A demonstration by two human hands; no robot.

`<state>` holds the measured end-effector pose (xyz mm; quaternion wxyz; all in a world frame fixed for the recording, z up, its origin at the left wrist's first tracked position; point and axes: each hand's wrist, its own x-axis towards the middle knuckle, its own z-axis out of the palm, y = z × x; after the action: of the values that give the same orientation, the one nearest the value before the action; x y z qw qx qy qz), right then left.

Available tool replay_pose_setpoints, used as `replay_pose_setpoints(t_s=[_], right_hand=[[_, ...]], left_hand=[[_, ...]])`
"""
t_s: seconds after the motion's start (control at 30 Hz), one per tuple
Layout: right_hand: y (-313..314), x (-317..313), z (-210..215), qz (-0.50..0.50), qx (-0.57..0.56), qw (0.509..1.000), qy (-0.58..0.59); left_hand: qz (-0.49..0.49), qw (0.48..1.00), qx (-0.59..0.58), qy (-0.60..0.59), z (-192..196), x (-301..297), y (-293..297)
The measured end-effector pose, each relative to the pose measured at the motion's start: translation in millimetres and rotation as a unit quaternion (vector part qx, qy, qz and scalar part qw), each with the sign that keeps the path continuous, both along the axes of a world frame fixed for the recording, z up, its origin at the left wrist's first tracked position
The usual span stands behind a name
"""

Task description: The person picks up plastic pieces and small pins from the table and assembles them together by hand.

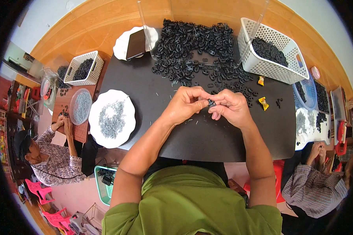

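Observation:
Over the middle of the dark table my two hands meet, fingertips nearly touching. My right hand (pixel 232 108) pinches a small black oval plastic part (pixel 211 103). Thumb and forefinger of my left hand (pixel 186 103) close at the left side of that same part; whether a pin is between them is too small to see. Just beyond my hands spreads a large heap of similar black parts (pixel 196 43). To the left, a white scalloped plate (pixel 94 129) carries a pile of thin grey metal pins (pixel 113 120). A few loose pins lie near my hands.
At the back right stands a white perforated basket (pixel 290 74) of black parts. Two yellow wrapped pieces (pixel 263 103) lie right of the heap. A dark phone (pixel 136 44) rests on another white plate (pixel 121 49). Clear panels flank the heap. Co-workers sit at both sides.

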<state>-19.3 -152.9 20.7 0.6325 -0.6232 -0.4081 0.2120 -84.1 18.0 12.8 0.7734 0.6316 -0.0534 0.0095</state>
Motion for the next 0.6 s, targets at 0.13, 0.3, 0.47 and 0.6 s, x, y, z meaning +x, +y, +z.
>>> replay_pose_setpoints(t_s=[0.13,0.3,0.47,0.6], right_hand=[[2.4,-3.9,-3.7,-0.024,0.002,1.0,-0.001],[4.1,-4.6,-7.5,-0.039,0.02,0.997,-0.059],[3.1,-0.6,-14.3,-0.058,-0.013,0.992,-0.116],[6.3,-0.5,-11.5,-0.065,-0.003,0.99,-0.125]], left_hand=[[0.003,1.0,0.019,-0.009,-2.4,-1.3,-0.3],[-0.011,1.0,-0.015,-0.002,-5.3,-1.2,0.1],[-0.023,1.0,-0.016,-0.008,-8.5,0.8,0.5],[-0.027,1.0,-0.001,0.012,-11.3,1.7,1.3]])
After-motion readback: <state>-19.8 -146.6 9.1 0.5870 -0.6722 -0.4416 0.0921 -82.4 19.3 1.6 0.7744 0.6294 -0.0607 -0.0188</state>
